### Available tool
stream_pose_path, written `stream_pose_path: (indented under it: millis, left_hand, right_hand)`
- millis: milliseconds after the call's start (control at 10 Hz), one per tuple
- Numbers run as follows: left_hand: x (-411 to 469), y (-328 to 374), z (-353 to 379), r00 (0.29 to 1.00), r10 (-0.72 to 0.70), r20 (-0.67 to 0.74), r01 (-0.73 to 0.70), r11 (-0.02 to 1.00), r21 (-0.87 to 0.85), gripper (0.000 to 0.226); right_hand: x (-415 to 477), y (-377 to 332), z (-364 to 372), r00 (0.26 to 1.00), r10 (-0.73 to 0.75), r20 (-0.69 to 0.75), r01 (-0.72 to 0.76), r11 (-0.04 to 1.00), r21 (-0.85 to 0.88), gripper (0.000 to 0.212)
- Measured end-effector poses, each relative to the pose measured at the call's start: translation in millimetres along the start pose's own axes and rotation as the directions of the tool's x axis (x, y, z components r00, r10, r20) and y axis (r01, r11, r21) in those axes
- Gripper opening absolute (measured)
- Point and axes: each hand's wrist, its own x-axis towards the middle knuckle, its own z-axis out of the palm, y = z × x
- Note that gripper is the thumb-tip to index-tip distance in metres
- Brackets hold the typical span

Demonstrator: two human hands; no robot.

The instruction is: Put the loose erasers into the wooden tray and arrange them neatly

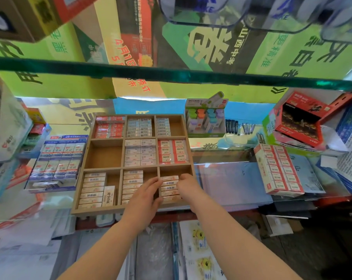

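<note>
A wooden tray (102,210) with nine compartments lies on the glass counter. Most compartments hold rows of boxed erasers; the middle-left one (104,156) holds nothing. In the front-right compartment stands a short stack of erasers (169,187). My left hand (146,196) presses against the stack's left side, over the divider. My right hand (188,183) presses its right side. Both hands squeeze the same stack between them. One eraser (108,196) stands upright in the front-left compartment.
A blue display box of erasers (58,158) sits left of the tray. A red-edged box of erasers (278,168) lies to the right. Behind are a box of coloured sharpeners (205,122), nail clippers (245,128) and a red carton (300,122). A glass shelf edge (171,74) runs overhead.
</note>
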Motion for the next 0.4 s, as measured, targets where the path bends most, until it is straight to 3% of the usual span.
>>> stream_pose_path:
  millis: [200, 300, 400]
  left_hand:
    - [-2, 1, 0, 1.0, -0.009, -0.02, 0.009, 1.0, 0.014, 0.049]
    - [-8, -3, -3, 0.995, 0.017, -0.095, -0.016, 1.0, 0.015, 0.044]
    - [-31, -9, -8, 0.986, 0.039, -0.163, -0.036, 0.999, 0.019, 0.038]
  right_hand:
    - [-5, 5, -6, 0.998, -0.06, 0.036, 0.059, 0.998, 0.011, 0.029]
    - [-16, 13, -9, 0.992, -0.126, -0.013, 0.127, 0.99, 0.069, 0.03]
    - [-31, 28, -18, 0.969, -0.198, -0.15, 0.225, 0.954, 0.197, 0.032]
